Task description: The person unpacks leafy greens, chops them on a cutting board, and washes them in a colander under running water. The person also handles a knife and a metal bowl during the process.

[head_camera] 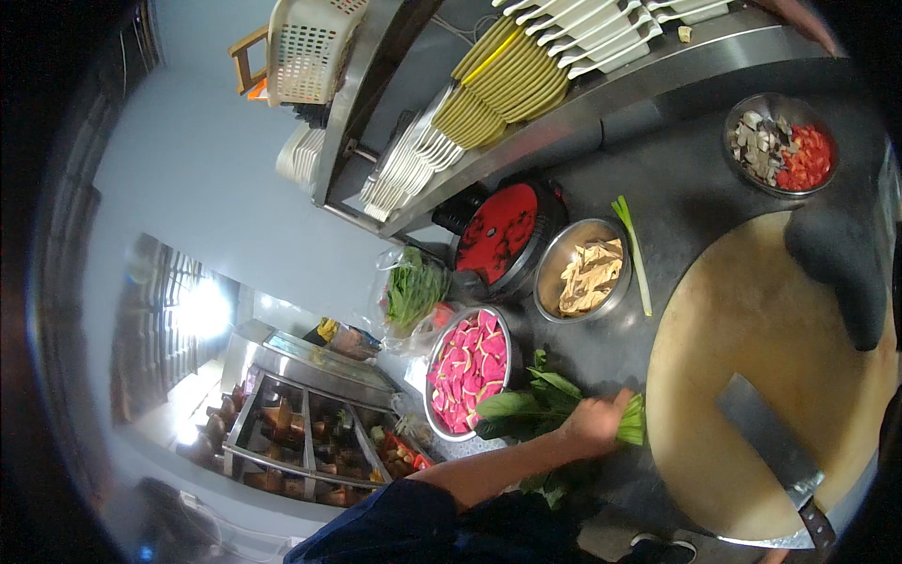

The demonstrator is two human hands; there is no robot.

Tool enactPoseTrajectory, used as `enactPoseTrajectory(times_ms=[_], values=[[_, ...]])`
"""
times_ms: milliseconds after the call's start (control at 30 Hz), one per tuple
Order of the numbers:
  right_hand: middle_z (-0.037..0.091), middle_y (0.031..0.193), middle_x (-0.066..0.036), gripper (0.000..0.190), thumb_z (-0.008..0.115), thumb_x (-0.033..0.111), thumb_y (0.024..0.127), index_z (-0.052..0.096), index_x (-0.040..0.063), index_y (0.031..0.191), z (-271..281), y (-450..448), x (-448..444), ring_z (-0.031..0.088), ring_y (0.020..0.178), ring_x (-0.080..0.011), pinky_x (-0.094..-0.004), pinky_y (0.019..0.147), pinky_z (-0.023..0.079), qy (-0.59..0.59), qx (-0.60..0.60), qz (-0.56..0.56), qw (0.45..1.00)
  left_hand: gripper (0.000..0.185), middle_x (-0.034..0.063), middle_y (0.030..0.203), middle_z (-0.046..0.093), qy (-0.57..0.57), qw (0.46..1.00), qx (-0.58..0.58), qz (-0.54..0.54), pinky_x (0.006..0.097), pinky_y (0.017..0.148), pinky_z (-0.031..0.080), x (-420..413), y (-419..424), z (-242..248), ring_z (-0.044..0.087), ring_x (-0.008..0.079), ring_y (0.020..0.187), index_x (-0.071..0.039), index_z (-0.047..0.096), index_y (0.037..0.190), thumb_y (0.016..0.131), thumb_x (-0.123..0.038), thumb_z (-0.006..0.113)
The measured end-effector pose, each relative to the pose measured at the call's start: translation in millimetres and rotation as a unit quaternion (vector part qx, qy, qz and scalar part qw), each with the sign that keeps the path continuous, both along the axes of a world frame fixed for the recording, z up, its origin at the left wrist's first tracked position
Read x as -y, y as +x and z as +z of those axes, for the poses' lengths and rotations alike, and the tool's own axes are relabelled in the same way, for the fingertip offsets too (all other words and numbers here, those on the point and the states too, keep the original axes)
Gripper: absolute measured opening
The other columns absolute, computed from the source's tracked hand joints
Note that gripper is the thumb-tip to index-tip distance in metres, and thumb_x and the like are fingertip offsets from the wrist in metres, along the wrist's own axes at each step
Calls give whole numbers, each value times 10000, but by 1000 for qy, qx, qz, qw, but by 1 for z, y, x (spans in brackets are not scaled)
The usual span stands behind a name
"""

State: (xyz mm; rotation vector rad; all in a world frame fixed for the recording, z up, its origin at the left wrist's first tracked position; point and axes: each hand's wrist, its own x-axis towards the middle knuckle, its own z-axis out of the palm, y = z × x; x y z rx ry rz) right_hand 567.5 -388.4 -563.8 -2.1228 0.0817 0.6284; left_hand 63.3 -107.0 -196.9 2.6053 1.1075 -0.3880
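My left hand point(595, 423) is closed around a bunch of leafy greens point(514, 405), close to its cut pale-green stem ends. The bunch is over the dark counter, just left of a round chopping board point(761, 303). A cleaver point(768, 430) lies on the board, its handle over the lower right edge. My right hand is not in view. Left of the greens, a metal bowl point(428, 395) holds pink-skinned radish slices. Another metal bowl point(542, 282) holds pale beige strips. A scallion stalk point(636, 264) lies beside it.
A glass bowl point(729, 144) holds chopped red pieces and greyish slices. A round red-topped appliance point(497, 233) stands below a steel shelf point(620, 88) stacked with plates. A plastic bag point(384, 282) contains greens. Compartmented bins point(310, 444) stand farther left. Part of someone's arm point(803, 21) shows at top right.
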Motion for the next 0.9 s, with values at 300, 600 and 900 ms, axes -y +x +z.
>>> enactPoseTrajectory(times_ms=[300, 600, 900], values=[[644, 949, -145, 297, 595, 98, 914, 627, -59, 1165, -8, 1, 11, 590, 718, -236, -356, 502, 491, 51, -37, -33, 998, 691, 271, 947, 707, -30, 997, -42, 52, 556, 829, 548, -2, 3, -1, 702, 470, 885, -14, 401, 1316, 862, -406, 745], [648, 914, -137, 276, 601, 100, 914, 632, -60, 1136, -18, 9, 23, 588, 663, -223, -350, 464, 477, 93, -54, -57, 993, 782, 269, 962, 706, -30, 995, -67, 63, 537, 864, 553, -2, 10, 8, 699, 470, 937, -32, 407, 1350, 800, -400, 824], [652, 879, -129, 256, 607, 101, 913, 636, -62, 1108, 4, 4, 57, 586, 609, -210, -344, 425, 464, 201, -93, -156, 963, 741, 193, 916, 734, 26, 999, -16, 27, 461, 701, 610, 5, -6, 17, 747, 355, 786, 10, 527, 1342, 807, -401, 833]])
